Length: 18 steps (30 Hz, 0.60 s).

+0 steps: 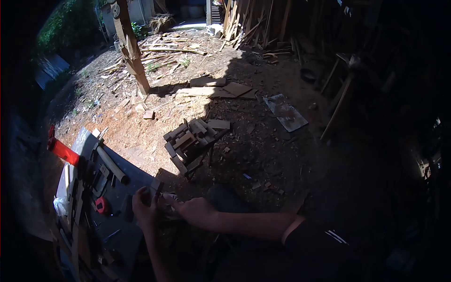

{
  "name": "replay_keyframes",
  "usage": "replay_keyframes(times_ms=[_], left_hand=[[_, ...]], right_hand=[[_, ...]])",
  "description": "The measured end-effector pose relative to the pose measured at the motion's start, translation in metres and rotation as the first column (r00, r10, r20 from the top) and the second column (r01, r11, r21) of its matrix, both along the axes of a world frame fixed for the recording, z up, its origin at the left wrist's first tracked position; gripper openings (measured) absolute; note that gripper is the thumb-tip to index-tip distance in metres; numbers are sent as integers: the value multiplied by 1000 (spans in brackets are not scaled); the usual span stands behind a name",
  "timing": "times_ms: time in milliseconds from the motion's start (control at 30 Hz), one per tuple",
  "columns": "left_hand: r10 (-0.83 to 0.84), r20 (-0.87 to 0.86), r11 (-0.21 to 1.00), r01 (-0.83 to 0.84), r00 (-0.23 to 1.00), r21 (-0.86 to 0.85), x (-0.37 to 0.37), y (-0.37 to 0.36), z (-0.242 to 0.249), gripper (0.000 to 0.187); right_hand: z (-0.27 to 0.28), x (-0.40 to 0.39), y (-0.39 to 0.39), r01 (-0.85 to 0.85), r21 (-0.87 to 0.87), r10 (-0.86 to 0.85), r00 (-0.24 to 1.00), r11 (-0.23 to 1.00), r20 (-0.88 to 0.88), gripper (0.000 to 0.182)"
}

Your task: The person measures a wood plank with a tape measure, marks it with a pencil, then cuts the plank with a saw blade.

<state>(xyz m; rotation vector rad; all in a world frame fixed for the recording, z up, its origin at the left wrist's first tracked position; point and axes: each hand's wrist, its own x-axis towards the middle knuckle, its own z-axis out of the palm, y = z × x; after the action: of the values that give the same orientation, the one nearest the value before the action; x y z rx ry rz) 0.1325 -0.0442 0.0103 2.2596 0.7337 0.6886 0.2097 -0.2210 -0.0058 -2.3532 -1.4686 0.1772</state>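
At the near right edge of the workbench (136,181), my two hands are close together. My left hand (144,206) is closed around a small dark block-like piece (157,186), which sticks up above the fingers and looks like wood. Just right of it, my right hand (190,209) is closed, its fingertips close to the piece. What the right fingers grip is too dark and small to make out. A red tape measure (102,205) lies on the bench left of my left hand. A round wooden rod (112,165) lies farther up the bench.
Wood strips (77,207), a red tool (65,151) and a white plastic bag (61,206) crowd the bench's left side. Beyond it stands a stack of wooden pieces (188,138). A wooden post (130,49), boards (216,91) and a flat panel (285,113) are farther off.
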Motion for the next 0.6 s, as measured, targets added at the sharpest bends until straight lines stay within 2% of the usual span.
replay_keyframes(times_ms=[67, 100, 133, 200, 267, 367, 500, 600], left_hand=[[10, 18, 1000, -10, 1000, -14, 0, 7, -13, 47], [14, 18, 999, -15, 1000, 31, 2, 4, -8, 48], [13, 14, 1000, -13, 1000, -5, 3, 5, -10, 49], [-35, 74, 998, 31, 997, 58, 4, 16, -26, 47], [-43, 43, 998, 40, 998, 56, 4, 14, -20, 46], [-26, 33, 999, 25, 999, 39, 1, 11, -17, 44], [-7, 74, 1000, 10, 997, -29, 0, 9, -19, 41], [-7, 64, 1000, 5, 998, 23, 1, 7, -17, 40]], right_hand=[[5, -5, -28, -28, -26, 27, 999, 999, -31, 82], [4, -4, -32, -27, -31, 27, 1000, 999, 7, 82], [1, -4, -28, -25, -37, 26, 999, 999, 36, 82], [-13, -1, -8, -3, -19, 4, 997, 1000, 83, 82], [-32, 8, 25, 5, 23, -8, 992, 1000, 122, 83], [-24, 7, 50, 31, 15, -33, 983, 999, 180, 83], [-12, -1, 4, -3, -45, 6, 997, 999, 73, 82], [11, -11, -34, -23, -102, 25, 999, 995, 21, 83]])
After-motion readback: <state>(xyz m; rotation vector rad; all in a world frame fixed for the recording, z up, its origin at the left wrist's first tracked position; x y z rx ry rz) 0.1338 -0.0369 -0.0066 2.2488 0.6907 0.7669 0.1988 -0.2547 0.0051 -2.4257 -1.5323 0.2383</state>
